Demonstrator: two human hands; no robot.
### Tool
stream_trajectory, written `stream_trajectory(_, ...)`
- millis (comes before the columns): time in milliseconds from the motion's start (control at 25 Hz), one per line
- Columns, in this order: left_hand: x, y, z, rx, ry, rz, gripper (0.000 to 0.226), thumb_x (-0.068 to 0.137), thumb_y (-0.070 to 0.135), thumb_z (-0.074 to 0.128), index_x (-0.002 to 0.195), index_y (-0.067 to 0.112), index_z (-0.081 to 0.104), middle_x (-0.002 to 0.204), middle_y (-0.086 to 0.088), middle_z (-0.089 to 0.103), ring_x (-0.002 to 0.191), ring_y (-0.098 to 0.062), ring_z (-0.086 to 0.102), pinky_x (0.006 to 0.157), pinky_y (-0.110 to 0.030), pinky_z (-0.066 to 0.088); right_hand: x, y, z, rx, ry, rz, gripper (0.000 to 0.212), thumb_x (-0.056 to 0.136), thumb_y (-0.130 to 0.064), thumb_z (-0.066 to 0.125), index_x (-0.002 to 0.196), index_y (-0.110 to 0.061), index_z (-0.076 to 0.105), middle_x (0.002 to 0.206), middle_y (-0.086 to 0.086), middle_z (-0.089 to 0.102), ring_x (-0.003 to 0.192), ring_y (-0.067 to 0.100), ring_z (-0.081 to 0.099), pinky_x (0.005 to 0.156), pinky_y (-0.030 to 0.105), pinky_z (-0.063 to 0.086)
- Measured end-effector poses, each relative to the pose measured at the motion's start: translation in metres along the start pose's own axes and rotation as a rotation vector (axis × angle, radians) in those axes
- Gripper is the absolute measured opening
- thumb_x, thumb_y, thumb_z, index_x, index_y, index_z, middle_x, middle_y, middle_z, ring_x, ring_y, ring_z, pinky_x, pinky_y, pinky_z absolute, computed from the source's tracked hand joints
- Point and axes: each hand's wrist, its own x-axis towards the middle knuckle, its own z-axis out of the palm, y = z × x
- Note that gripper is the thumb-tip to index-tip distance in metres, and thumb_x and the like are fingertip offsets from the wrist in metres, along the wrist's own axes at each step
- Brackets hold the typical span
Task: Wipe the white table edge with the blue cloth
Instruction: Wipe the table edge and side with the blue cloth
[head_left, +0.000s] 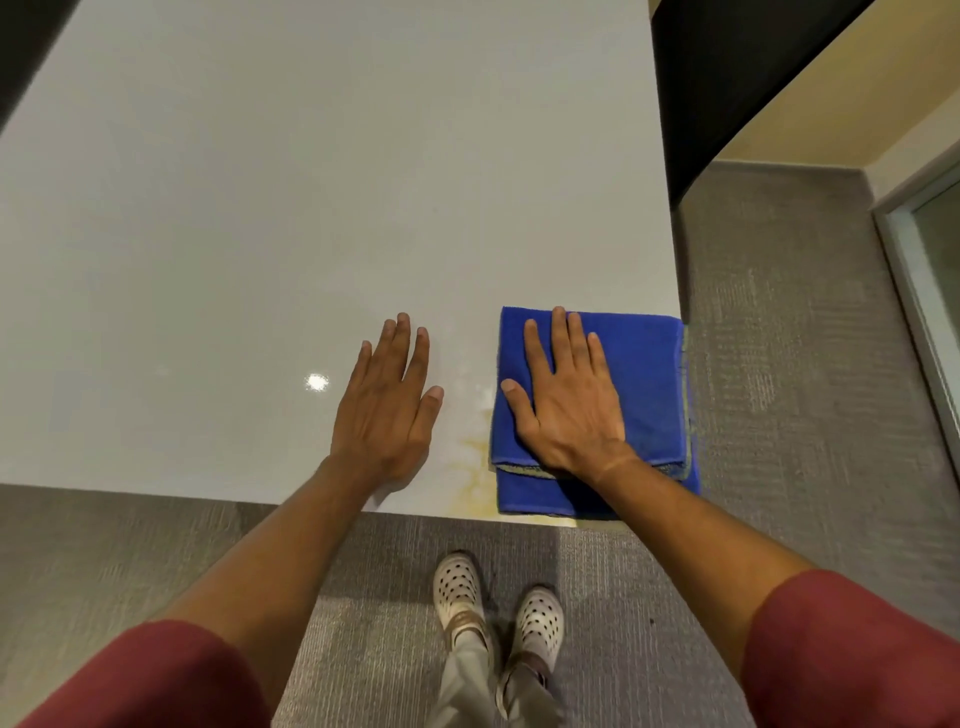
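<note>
Two flat, unclenched hands: the right hand (569, 410) presses the soft, light folded blue terry cloth (644, 395) onto the glossy white table (260, 208), best driven palm-down, while the left hand (387, 400) rests bare beside it.

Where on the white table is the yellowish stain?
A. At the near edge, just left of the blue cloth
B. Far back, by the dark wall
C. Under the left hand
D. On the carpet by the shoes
A: the yellowish stain shows at the near edge of the white table, just left of the blue cloth.
</note>
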Motion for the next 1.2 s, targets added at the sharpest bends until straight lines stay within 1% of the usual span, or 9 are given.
stream_trajectory(80,-0.012,-0.009,-0.005,0.038,-0.001,-0.024,0.067,0.098,0.045,0.02,0.155,0.016,-0.001,0.163,-0.005,-0.01,0.149,-0.016,-0.016,0.12,-0.033,-0.012,-0.003,-0.013,0.002,0.044,-0.009,-0.064,0.072,0.096,-0.059,0.016,0.157,-0.023,0.005,0.165,0.014,-0.002,0.152,0.03,-0.007,0.123,0.049,-0.004)
stream_trajectory(160,-0.025,-0.018,-0.007,0.072,-0.024,-0.05,0.068,0.098,0.046,0.018,0.155,0.017,-0.003,0.163,-0.006,-0.01,0.149,-0.017,-0.016,0.119,-0.033,-0.012,-0.008,-0.024,0.005,0.042,-0.024,-0.102,0.072,0.096,-0.06,0.014,0.157,-0.024,0.005,0.165,0.012,-0.003,0.152,0.029,-0.009,0.123,0.05,-0.005)
stream_trajectory(280,-0.04,-0.025,-0.004,0.106,-0.043,-0.093,0.068,0.097,0.048,0.015,0.155,0.018,-0.006,0.163,-0.007,-0.01,0.149,-0.017,-0.017,0.12,-0.034,-0.011,-0.012,-0.034,0.008,-0.021,-0.037,-0.078,0.075,0.095,-0.062,0.012,0.157,-0.021,0.001,0.164,0.015,-0.006,0.151,0.032,-0.011,0.122,0.053,-0.003)
stream_trajectory(400,-0.039,-0.028,0.001,0.132,-0.007,-0.097,0.068,0.097,0.049,0.015,0.155,0.017,-0.002,0.164,-0.007,-0.005,0.15,-0.018,-0.01,0.121,-0.038,-0.004,-0.005,-0.051,0.011,-0.024,0.007,-0.049,0.077,0.095,-0.062,0.012,0.157,-0.017,0.003,0.164,0.018,-0.002,0.151,0.034,-0.008,0.122,0.055,-0.002)
stream_trajectory(520,-0.038,-0.03,0.004,0.132,0.001,-0.087,0.068,0.098,0.048,0.018,0.155,0.016,0.002,0.164,-0.009,-0.002,0.151,-0.019,-0.006,0.122,-0.04,-0.001,-0.005,-0.069,0.016,-0.03,0.012,-0.1,0.079,0.095,-0.063,0.013,0.157,-0.016,0.005,0.164,0.018,0.0,0.152,0.034,-0.007,0.121,0.055,0.002)
stream_trajectory(640,-0.04,-0.03,0.003,0.124,0.002,-0.08,0.068,0.097,0.047,0.017,0.155,0.015,0.003,0.164,-0.01,-0.001,0.151,-0.02,-0.005,0.122,-0.039,-0.001,-0.016,-0.077,0.017,-0.038,0.003,-0.136,0.08,0.094,-0.065,0.014,0.157,-0.017,0.004,0.164,0.017,-0.001,0.152,0.032,-0.007,0.121,0.055,0.003)
stream_trajectory(840,-0.039,-0.035,0.004,0.108,0.029,-0.073,0.069,0.096,0.049,0.016,0.155,0.015,0.005,0.164,-0.011,0.001,0.151,-0.022,-0.002,0.122,-0.041,0.0,-0.038,-0.086,0.023,-0.01,0.02,-0.128,0.08,0.094,-0.066,0.018,0.157,-0.018,0.008,0.165,0.015,0.0,0.152,0.03,-0.006,0.122,0.054,0.002)
stream_trajectory(1080,-0.039,-0.035,0.008,0.123,0.02,-0.066,0.07,0.096,0.051,0.013,0.155,0.016,-0.001,0.164,-0.009,-0.004,0.151,-0.021,-0.007,0.121,-0.04,-0.002,-0.074,-0.069,0.033,-0.076,0.088,-0.14,0.08,0.094,-0.068,0.02,0.157,-0.018,0.013,0.164,0.016,0.009,0.152,0.03,0.005,0.122,0.052,0.009)
stream_trajectory(1200,-0.042,-0.035,0.007,0.126,0.018,-0.06,0.071,0.096,0.053,0.011,0.155,0.017,-0.003,0.164,-0.008,-0.008,0.15,-0.02,-0.01,0.121,-0.04,-0.003,-0.094,-0.047,0.038,-0.108,0.141,-0.111,0.079,0.094,-0.067,0.021,0.155,-0.016,0.02,0.162,0.017,0.017,0.151,0.031,0.015,0.121,0.051,0.014)
